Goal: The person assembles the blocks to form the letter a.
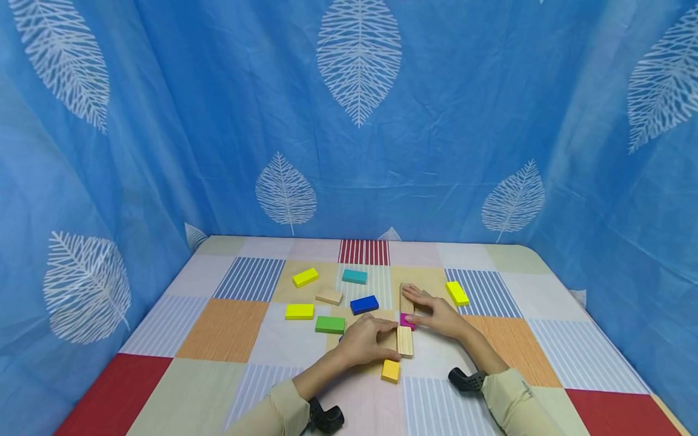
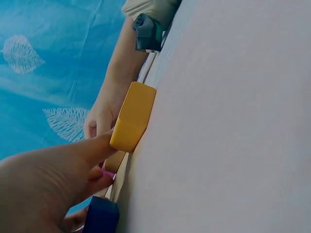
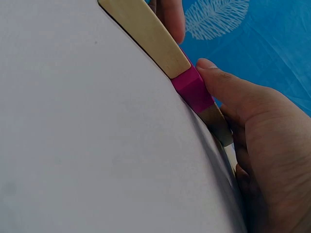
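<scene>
A line of blocks lies flat on the patterned cloth: a far plain wooden block (image 1: pixel 406 304), a magenta block (image 1: pixel 407 321) and a nearer plain wooden block (image 3: pixel 148 36). My left hand (image 1: pixel 366 341) is at the left side of the nearer wooden block, thumb and forefinger spread along it. Close to that thumb, an orange-yellow block (image 2: pixel 134 116) lies at the near end of the line. My right hand (image 1: pixel 440 315) touches the magenta block with its thumb, while its fingers reach over the far wooden block. A dark blue block (image 2: pixel 102 215) is partly hidden beside my left hand.
Left of the line lie a green block (image 1: pixel 329 324), a blue block (image 1: pixel 364 304), a teal block (image 1: pixel 354 277), a wooden block (image 1: pixel 329 296) and yellow blocks (image 1: pixel 299 312). Another yellow block (image 1: pixel 457 293) sits to the right. Blue curtains (image 1: pixel 234 109) surround the table.
</scene>
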### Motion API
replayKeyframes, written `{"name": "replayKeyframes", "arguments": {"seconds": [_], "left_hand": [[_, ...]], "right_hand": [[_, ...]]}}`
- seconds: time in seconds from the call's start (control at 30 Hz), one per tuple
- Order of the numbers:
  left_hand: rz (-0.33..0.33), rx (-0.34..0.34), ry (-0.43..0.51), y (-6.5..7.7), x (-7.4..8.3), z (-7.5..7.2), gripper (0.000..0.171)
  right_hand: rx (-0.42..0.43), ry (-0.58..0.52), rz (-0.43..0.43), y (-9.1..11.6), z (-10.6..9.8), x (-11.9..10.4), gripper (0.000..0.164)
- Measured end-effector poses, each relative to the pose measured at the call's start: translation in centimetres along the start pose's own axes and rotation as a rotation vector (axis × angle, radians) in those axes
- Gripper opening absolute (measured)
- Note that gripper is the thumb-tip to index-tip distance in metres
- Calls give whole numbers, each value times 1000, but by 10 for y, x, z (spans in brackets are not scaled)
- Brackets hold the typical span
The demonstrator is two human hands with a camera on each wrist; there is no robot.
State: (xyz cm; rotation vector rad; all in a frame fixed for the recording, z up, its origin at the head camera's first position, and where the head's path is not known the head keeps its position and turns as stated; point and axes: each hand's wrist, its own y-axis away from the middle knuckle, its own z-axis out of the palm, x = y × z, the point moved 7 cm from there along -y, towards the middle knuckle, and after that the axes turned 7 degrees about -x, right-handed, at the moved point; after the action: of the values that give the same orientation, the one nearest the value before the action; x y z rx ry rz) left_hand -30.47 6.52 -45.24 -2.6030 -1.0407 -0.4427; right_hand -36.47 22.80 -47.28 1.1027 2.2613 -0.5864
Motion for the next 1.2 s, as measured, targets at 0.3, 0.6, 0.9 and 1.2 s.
{"name": "replayKeyframes", "arguments": {"seconds": [0.3, 0.6, 0.9, 1.2], "left_hand": [[31, 9, -125, 1, 3, 2, 67], [52, 37, -153, 0, 6, 1, 63], [47, 34, -156, 1, 7, 1, 63], [27, 23, -139, 2, 6, -1, 65]], "right_hand": [[14, -7, -8, 1, -1, -9, 62], [10, -16, -10, 2, -3, -22, 61], [19, -4, -5, 0, 0, -2, 63], [56, -55, 0, 15, -8, -40, 69]]}}
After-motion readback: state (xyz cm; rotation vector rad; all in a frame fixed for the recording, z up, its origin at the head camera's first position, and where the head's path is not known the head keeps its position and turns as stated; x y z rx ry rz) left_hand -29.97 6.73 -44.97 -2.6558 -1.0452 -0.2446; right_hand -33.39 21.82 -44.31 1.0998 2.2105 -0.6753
